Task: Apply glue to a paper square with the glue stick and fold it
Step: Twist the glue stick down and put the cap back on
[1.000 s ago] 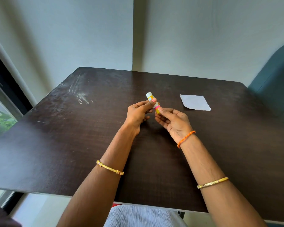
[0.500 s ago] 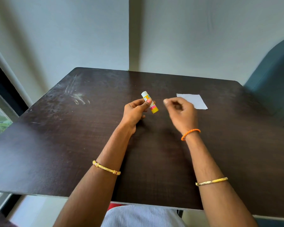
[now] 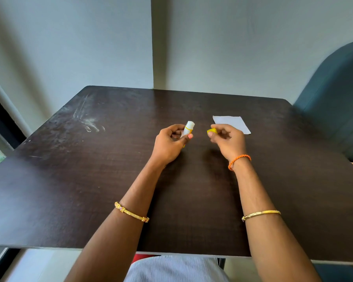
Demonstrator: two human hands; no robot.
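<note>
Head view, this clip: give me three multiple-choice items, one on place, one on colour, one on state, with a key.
1. Where is the paper square?
A. on the table beyond the right hand
B. in the left hand
C. on the chair

2. What colour is the cap?
A. blue
B. yellow
C. black

3. The glue stick is:
A. lying on the table
B. capped
C. uncapped, held in the left hand

Key: A, it lies flat behind the right hand; B, yellow shows at the fingertips; C, the left hand grips it and the cap is apart.
</note>
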